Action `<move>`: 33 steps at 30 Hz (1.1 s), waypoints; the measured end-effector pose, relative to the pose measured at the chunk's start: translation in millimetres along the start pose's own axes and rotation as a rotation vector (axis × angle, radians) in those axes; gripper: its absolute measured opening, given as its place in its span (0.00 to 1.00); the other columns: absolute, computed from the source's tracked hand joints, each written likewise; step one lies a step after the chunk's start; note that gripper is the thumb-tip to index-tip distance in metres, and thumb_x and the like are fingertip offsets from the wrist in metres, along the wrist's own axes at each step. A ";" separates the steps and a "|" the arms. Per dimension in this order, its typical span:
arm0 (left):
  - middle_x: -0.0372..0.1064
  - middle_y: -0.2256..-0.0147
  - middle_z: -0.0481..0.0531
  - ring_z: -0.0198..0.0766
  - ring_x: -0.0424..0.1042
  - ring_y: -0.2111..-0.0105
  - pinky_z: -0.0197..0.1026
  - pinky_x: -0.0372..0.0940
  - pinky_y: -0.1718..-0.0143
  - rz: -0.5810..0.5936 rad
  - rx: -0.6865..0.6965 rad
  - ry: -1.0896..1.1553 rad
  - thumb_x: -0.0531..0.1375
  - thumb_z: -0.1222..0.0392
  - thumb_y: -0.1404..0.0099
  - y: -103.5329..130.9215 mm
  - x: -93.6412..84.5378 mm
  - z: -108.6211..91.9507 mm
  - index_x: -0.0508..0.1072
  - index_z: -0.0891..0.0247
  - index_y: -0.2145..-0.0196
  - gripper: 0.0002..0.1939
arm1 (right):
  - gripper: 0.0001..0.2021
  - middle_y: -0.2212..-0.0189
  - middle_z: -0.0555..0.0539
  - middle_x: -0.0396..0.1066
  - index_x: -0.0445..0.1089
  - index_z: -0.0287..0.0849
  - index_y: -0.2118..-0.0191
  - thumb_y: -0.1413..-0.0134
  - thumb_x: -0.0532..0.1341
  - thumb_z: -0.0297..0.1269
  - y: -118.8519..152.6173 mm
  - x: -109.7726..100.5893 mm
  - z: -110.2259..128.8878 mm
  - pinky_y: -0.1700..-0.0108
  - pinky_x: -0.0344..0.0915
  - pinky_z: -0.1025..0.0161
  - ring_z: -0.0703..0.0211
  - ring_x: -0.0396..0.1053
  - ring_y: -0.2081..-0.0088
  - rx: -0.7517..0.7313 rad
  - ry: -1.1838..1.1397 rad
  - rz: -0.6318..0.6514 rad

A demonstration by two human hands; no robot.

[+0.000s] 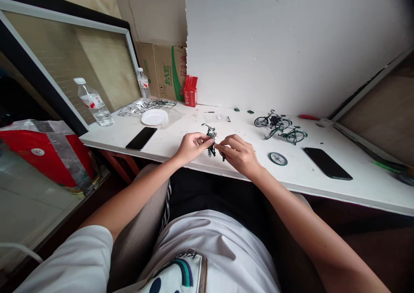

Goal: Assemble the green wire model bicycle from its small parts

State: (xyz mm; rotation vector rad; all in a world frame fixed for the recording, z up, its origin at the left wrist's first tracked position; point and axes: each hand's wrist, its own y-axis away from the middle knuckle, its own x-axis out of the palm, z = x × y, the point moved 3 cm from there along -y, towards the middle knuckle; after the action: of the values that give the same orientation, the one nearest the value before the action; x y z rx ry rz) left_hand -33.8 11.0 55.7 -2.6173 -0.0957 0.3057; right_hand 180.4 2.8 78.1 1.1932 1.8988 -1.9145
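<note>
- Brown rectangular cardboard carton (161, 70): green "北大荒"; red characters, apparently "花生油".
- White short-sleeved fabric shirt (223, 232): dark letters, seemingly "Ke", the rest lost in folds.
- Small upright red box (190, 91): white print, too small to read.

The right hand (239, 154) partly hides a green piece (223, 156) (too small to identify).

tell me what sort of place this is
Probably a makeshift hobby corner, perhaps in a home: miniature bicycles and a loose spoked wheel are on a white table, with plastic bottles towards its left end.
</note>
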 end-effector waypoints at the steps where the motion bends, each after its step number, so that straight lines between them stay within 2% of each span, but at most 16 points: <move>1: 0.83 0.64 0.58 0.40 0.75 0.68 0.43 0.67 0.64 0.004 -0.003 0.003 0.73 0.45 0.38 -0.2 -0.1 1.2 0.86 0.65 0.62 0.19 | 0.18 0.59 0.44 0.80 0.76 0.50 0.42 0.29 0.58 0.24 0.0 0.2 0.1 0.63 0.69 0.58 0.53 0.75 0.54 0.004 0.001 0.009; 9: 0.83 0.65 0.59 0.42 0.77 0.68 0.43 0.69 0.63 0.036 -0.086 0.083 0.75 0.42 0.42 -2.1 1.1 6.2 0.85 0.66 0.64 0.21 | 0.20 0.58 0.43 0.79 0.74 0.48 0.41 0.28 0.53 0.21 -1.2 -3.5 2.3 0.64 0.68 0.58 0.52 0.74 0.52 -0.048 0.065 0.057; 13: 0.82 0.67 0.58 0.39 0.74 0.70 0.41 0.67 0.67 0.067 -0.150 0.173 0.76 0.41 0.45 -2.0 2.2 5.0 0.85 0.66 0.65 0.23 | 0.22 0.57 0.42 0.79 0.74 0.50 0.40 0.28 0.53 0.22 -3.1 -5.6 3.2 0.62 0.70 0.59 0.51 0.74 0.51 -0.020 0.033 0.090; 17: 0.81 0.67 0.57 0.34 0.70 0.73 0.39 0.62 0.71 0.083 -0.205 0.243 0.77 0.42 0.47 -1.4 3.6 3.5 0.85 0.67 0.63 0.25 | 0.22 0.59 0.42 0.78 0.76 0.49 0.42 0.30 0.54 0.21 -6.5 -7.7 3.2 0.66 0.68 0.60 0.52 0.74 0.54 0.022 0.046 0.070; 21: 0.81 0.67 0.57 0.34 0.70 0.72 0.38 0.62 0.71 0.082 -0.250 0.294 0.79 0.45 0.51 -0.1 6.3 3.3 0.86 0.67 0.63 0.25 | 0.23 0.60 0.43 0.78 0.77 0.48 0.45 0.33 0.53 0.18 -8.1 -8.2 3.2 0.64 0.68 0.59 0.52 0.73 0.56 0.020 0.029 0.029; 27: 0.81 0.67 0.57 0.36 0.72 0.71 0.39 0.63 0.70 0.062 -0.245 0.315 0.79 0.45 0.50 1.6 8.0 7.5 0.85 0.67 0.63 0.24 | 0.15 0.61 0.43 0.80 0.78 0.48 0.49 0.32 0.59 0.24 -4.9 -3.3 0.8 0.59 0.72 0.56 0.51 0.75 0.56 0.072 -0.047 0.001; 33: 0.81 0.66 0.57 0.41 0.77 0.66 0.44 0.71 0.61 0.020 -0.149 0.308 0.80 0.46 0.52 1.8 6.0 4.5 0.84 0.66 0.64 0.24 | 0.15 0.61 0.43 0.80 0.77 0.48 0.49 0.29 0.57 0.25 -7.5 -8.1 7.7 0.59 0.73 0.55 0.50 0.75 0.54 0.055 -0.041 0.001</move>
State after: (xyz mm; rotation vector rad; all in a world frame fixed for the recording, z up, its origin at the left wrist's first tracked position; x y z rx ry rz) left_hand -29.0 12.2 49.8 -2.7797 0.0131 -0.1039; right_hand 177.9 -6.1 87.9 1.1610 1.8355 -1.9874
